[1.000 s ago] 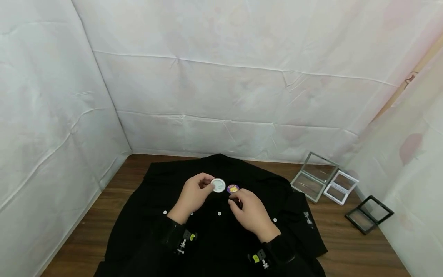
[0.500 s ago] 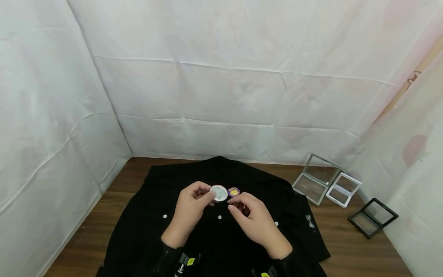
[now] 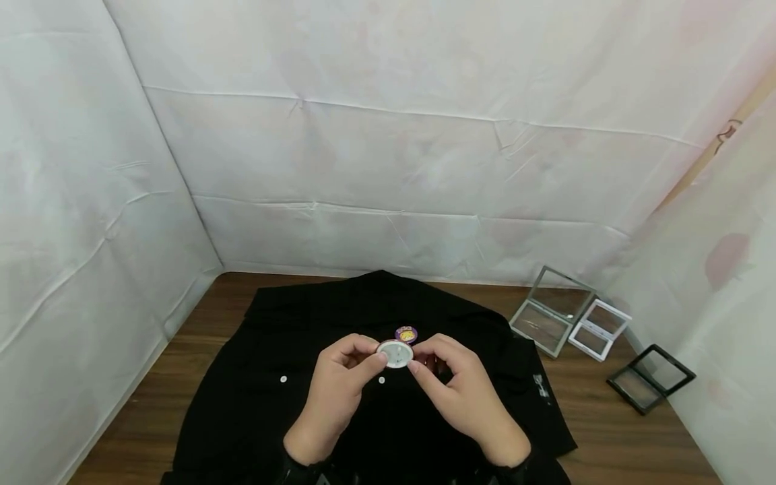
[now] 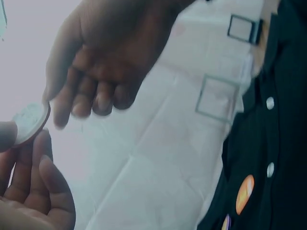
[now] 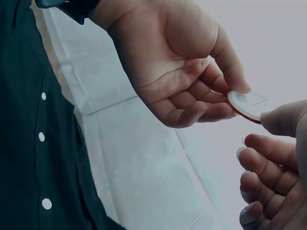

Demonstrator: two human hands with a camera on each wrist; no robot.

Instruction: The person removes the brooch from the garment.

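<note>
Both hands meet at a round pin badge (image 3: 397, 355), its pale back turned up and a red edge showing in the right wrist view. My left hand (image 3: 339, 391) pinches its left side between thumb and fingers. On the opposite rim sits the thumb of my right hand (image 3: 467, 394), index finger close beneath. Under the hands a black shirt (image 3: 242, 411) lies spread out, white buttons up. A purple-and-yellow badge (image 3: 406, 334) is on the shirt just beyond the held one. In the left wrist view an orange badge (image 4: 244, 194) also shows on the shirt.
Three hinged frames stand at the right of the wooden table (image 3: 636, 444): a large grey one (image 3: 548, 314), a white one (image 3: 600, 330) and a black one (image 3: 650, 378). White cloth (image 3: 388, 155) walls off the back and sides.
My left hand has brought the badge toward me and slightly right. The right hand's thumb and fingers, apart from it before, have come to its right rim.
</note>
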